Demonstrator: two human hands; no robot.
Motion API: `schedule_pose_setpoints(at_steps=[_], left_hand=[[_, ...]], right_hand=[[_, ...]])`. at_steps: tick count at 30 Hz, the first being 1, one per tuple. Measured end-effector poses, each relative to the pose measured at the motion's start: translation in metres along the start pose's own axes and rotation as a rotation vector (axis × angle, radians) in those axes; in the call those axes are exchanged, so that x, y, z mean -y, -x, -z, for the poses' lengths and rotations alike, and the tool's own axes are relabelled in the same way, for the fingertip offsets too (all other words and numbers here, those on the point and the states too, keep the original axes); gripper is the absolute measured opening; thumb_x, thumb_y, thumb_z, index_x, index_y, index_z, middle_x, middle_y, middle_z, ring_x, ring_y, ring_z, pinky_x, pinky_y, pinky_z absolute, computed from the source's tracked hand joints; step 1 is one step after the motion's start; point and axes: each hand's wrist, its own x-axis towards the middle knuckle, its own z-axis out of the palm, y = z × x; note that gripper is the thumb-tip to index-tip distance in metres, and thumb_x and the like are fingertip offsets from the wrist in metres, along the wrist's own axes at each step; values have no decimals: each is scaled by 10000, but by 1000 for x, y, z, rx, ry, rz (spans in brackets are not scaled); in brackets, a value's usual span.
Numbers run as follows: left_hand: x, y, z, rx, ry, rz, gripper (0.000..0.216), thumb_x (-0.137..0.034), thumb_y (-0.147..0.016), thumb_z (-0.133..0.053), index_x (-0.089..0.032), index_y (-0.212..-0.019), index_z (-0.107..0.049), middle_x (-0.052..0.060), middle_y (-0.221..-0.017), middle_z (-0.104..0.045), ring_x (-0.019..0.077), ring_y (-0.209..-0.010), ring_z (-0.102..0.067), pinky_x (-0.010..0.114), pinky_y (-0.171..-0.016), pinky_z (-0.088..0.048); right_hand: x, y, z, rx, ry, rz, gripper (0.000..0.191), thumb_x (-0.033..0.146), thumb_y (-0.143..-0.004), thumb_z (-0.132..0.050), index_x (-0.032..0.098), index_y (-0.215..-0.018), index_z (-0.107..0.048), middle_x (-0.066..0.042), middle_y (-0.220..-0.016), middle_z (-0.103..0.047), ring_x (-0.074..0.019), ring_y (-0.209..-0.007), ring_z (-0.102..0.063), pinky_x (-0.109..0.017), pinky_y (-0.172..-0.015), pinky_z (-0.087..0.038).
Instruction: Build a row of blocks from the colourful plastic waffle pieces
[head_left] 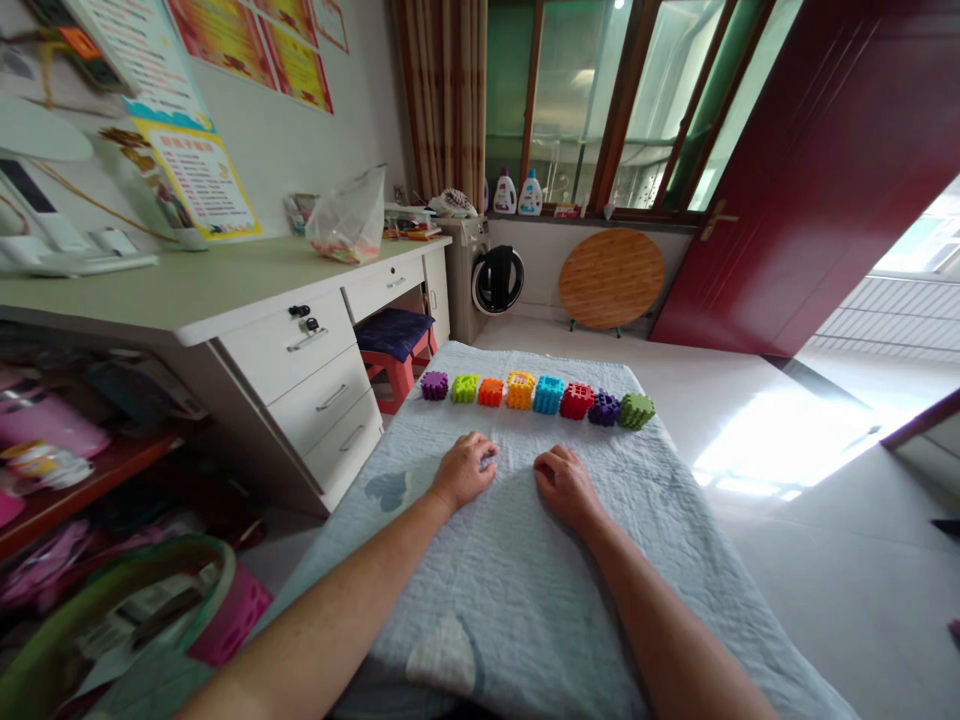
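Note:
My left hand point(466, 470) rests on the pale blue cloth point(517, 580), its fingers loosely bent and the thumb a little apart. To its right lies my right hand point(568, 483), fingers curled in; nothing shows in either hand. Beyond both hands, a row of bumpy toy cubes crosses the cloth, touching neither hand. From left to right come a purple cube point(435, 385), a lime one point(465, 388), an orange one point(491, 392), a yellow one point(520, 390), a blue one point(549, 394), a red one point(577, 400), a dark purple one point(604, 406) and an olive green one point(637, 411).
At the left stands a desk point(225, 280) with drawers and a plastic bag point(346, 225) on top. A red stool point(394, 350) is beside the cloth's far left corner. A round wooden tabletop point(611, 278) leans by the wall, near a red door point(795, 180). A basket point(232, 600) sits lower left.

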Motion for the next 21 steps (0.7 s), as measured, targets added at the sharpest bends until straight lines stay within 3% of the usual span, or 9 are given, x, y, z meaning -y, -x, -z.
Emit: schedule_pose_setpoints(at_steps=[9, 21], left_hand=[[5, -3, 3, -6, 178, 41, 152, -127, -753, -573, -178, -869, -657, 45, -930, -621, 146, -791, -593, 288, -803, -509], [6, -6, 6, -31, 207, 74, 150, -112, -746, -554, -194, -825, -652, 21, -858, -631, 141, -736, -595, 271, -753, -501]], right_hand=[[0, 0, 1, 8, 0, -10, 127, 127, -805, -541, 182, -824, -654, -39, -820, -577, -170, -802, -522, -299, -788, -391], [2, -2, 7, 42, -60, -37, 125, 109, -790, -555, 182, -820, -653, -33, -825, -575, -161, -808, -523, -288, -792, -397]])
